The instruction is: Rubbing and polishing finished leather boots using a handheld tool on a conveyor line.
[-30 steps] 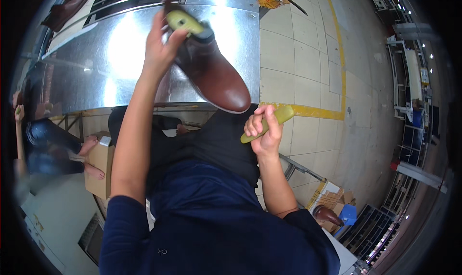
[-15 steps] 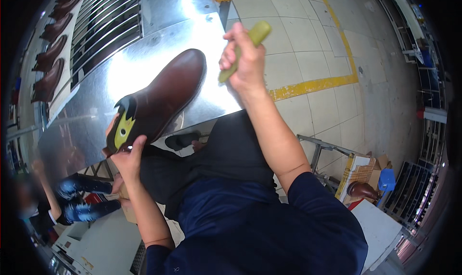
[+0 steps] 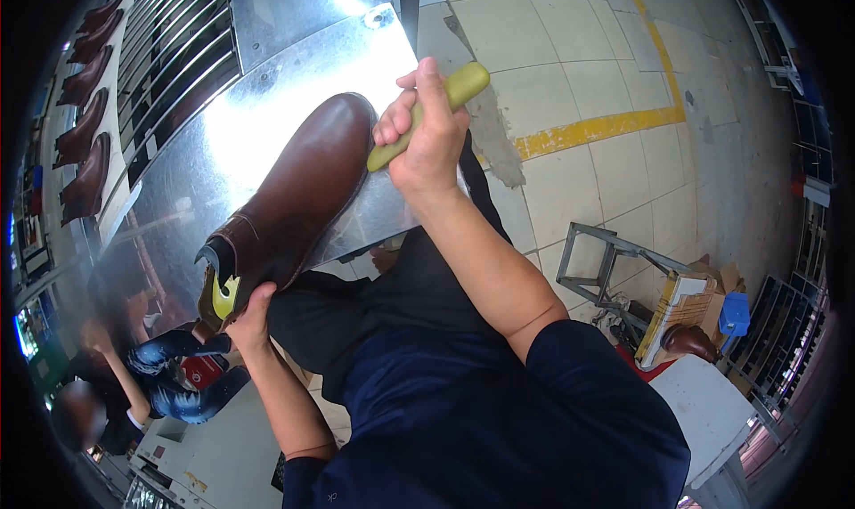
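A brown leather ankle boot (image 3: 298, 193) with a yellow-green last showing at its opening lies tilted over a shiny metal table (image 3: 258, 108), toe pointing up and right. My left hand (image 3: 251, 317) grips the boot's ankle end from below. My right hand (image 3: 426, 139) is closed around a yellow-green handle (image 3: 463, 86) and sits against the toe end of the boot. Whatever is at the handle's working end is hidden behind my fingers.
More brown boots (image 3: 85, 81) stand in a row on a slatted rack at the upper left. A seated person (image 3: 134, 384) is at the lower left. On the tiled floor with a yellow line (image 3: 597, 128) stand a grey metal frame (image 3: 606, 268) and a cardboard box (image 3: 686, 309).
My left hand brought the boot down from high overhead and now holds it by the ankle end. My right hand rose from my lap and moved onto the toe with the handle.
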`<state>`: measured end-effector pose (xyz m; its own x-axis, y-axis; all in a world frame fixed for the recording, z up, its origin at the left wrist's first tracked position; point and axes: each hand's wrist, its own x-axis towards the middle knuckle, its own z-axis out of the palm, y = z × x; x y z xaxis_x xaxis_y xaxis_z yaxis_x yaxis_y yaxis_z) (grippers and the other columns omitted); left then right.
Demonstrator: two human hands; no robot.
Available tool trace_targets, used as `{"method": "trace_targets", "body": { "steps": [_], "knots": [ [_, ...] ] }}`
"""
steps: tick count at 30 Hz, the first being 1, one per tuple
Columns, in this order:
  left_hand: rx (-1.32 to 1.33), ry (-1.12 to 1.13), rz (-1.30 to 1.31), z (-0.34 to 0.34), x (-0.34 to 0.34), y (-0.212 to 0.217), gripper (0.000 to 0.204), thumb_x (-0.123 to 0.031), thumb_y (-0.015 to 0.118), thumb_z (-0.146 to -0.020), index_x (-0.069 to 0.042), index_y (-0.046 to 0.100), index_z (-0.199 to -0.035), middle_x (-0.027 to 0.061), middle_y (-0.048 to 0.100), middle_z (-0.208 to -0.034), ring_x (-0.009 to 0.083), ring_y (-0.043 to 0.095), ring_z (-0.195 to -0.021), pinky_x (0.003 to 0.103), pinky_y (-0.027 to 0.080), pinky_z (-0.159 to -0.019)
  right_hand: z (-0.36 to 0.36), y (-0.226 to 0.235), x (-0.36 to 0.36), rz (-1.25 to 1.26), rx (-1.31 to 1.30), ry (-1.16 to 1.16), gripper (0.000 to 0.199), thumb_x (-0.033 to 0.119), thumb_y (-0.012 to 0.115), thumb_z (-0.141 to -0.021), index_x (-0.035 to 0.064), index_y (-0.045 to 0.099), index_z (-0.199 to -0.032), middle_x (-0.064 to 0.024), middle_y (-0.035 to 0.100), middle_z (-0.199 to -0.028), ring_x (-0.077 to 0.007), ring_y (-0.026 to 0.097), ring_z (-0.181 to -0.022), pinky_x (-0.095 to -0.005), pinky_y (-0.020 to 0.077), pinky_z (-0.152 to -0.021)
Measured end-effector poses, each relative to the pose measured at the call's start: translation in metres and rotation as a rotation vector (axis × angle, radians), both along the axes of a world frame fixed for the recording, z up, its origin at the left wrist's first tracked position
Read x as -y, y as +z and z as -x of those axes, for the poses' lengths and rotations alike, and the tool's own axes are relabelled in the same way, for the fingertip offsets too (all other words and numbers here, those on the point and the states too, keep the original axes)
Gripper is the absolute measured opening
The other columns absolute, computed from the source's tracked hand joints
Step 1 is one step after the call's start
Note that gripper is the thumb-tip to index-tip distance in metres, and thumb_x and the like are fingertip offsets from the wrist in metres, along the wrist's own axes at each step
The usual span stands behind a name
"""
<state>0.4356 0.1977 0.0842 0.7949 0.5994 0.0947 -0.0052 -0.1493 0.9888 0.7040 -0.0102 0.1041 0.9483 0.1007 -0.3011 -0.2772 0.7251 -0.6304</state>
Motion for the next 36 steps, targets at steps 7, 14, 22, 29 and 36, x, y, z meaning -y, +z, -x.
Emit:
{"method": "trace_targets", "body": {
  "steps": [7,14,22,29,36],
  "knots": [
    [-0.124,-0.105,-0.050,-0.008,-0.016,0.014,0.077,-0.007,0.095,-0.070,0.002,0.057,-0.136,0.0119,0.066,-0.128,0.0226,0.064,-0.115,0.037,0.051,-0.102,-0.027,-0.001,-0.007,0.016,0.015,0.026,0.035,0.037,0.067,-0.099,0.0038,0.056,-0.093,-0.0013,0.043,-0.058,-0.0139,0.045,-0.047,-0.0324,0.0411,-0.047],
    [-0.479,-0.227,-0.215,-0.037,-0.073,0.055,0.064,-0.004,0.094,-0.067,0.004,0.065,-0.124,0.0110,0.070,-0.118,0.0154,0.065,-0.104,0.029,0.052,-0.092,-0.063,0.009,-0.004,0.064,0.110,0.106,0.033,0.035,0.071,-0.096,0.0040,0.059,-0.097,-0.0006,0.045,-0.059,-0.0144,0.046,-0.048,-0.0315,0.0404,-0.048],
    [0.019,-0.423,-0.764,-0.026,-0.051,0.037,0.036,-0.005,0.070,-0.091,-0.009,0.068,-0.127,0.0197,0.065,-0.135,0.0419,0.056,-0.134,0.052,0.041,-0.115,-0.040,0.021,0.043,0.011,0.196,0.183,0.026,0.031,0.060,-0.103,0.0052,0.059,-0.096,-0.0003,0.043,-0.056,-0.0141,0.045,-0.046,-0.0302,0.0403,-0.047],
    [0.059,-0.361,-0.683,-0.014,-0.026,0.029,0.031,-0.003,0.071,-0.090,-0.014,0.069,-0.120,0.0186,0.063,-0.138,0.0469,0.051,-0.136,0.059,0.034,-0.118,-0.026,0.026,0.042,-0.086,0.350,0.291,0.029,0.032,0.051,-0.107,0.0063,0.060,-0.098,0.0003,0.039,-0.055,-0.0132,0.040,-0.045,-0.0305,0.0373,-0.047],
    [0.059,-0.374,-0.782,-0.013,-0.025,0.030,0.035,-0.002,0.077,-0.083,-0.015,0.071,-0.115,0.0188,0.065,-0.136,0.0476,0.052,-0.136,0.062,0.033,-0.117,-0.038,0.043,0.029,0.019,0.384,0.448,0.023,0.026,0.055,-0.105,0.0038,0.061,-0.098,0.0005,0.039,-0.054,-0.0110,0.039,-0.045,-0.0282,0.0355,-0.046]
  ]
}}
